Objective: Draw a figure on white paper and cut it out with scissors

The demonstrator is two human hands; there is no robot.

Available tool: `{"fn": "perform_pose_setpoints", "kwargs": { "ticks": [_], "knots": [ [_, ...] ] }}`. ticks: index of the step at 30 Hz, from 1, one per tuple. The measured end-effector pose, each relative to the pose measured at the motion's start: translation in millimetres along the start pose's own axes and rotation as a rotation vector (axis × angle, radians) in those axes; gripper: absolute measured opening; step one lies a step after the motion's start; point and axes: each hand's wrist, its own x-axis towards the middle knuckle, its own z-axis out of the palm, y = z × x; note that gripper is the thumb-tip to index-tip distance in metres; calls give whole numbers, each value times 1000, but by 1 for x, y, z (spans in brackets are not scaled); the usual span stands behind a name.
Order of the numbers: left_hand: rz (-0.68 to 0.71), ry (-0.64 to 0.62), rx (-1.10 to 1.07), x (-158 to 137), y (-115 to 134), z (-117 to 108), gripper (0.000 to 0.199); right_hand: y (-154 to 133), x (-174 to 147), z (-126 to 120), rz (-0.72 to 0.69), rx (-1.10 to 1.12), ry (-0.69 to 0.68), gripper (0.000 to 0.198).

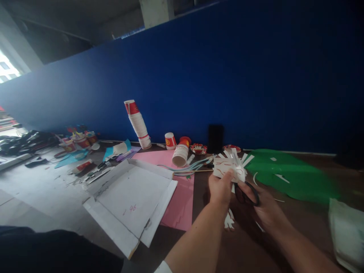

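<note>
My left hand (221, 185) pinches a white paper piece (223, 167) with reddish-brown wavy lines, thumb on top. Its far right side is cut into several narrow strips that fan outward. Black-handled scissors (254, 193) are in my right hand (263, 206), fingers through the loops, close against the paper's lower right. The blades are mostly hidden behind the paper and fingers, so I cannot tell how far they are apart. Below my hands, a small white paper scrap (229, 220) with cut edges lies on the dark table (210, 242).
Left of my arms lies a shallow white cardboard box lid (136, 189), over pink paper (180, 201). Behind stand a tall leaning stack of paper cups (138, 127) and a red-and-white cup (170, 141). Green paper (292, 178) with white scraps is on the right, near a whitish packet (347, 231).
</note>
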Motion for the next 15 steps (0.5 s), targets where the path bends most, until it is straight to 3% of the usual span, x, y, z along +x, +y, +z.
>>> {"fn": "perform_pose_setpoints", "kwargs": {
  "ticks": [12,15],
  "knots": [
    [-2,33,4,-4,8,4,28,-7,0,-1,-15,-80,14,51],
    [-73,106,9,-4,7,4,33,-12,-1,0,-7,-119,25,53]
  ]
}}
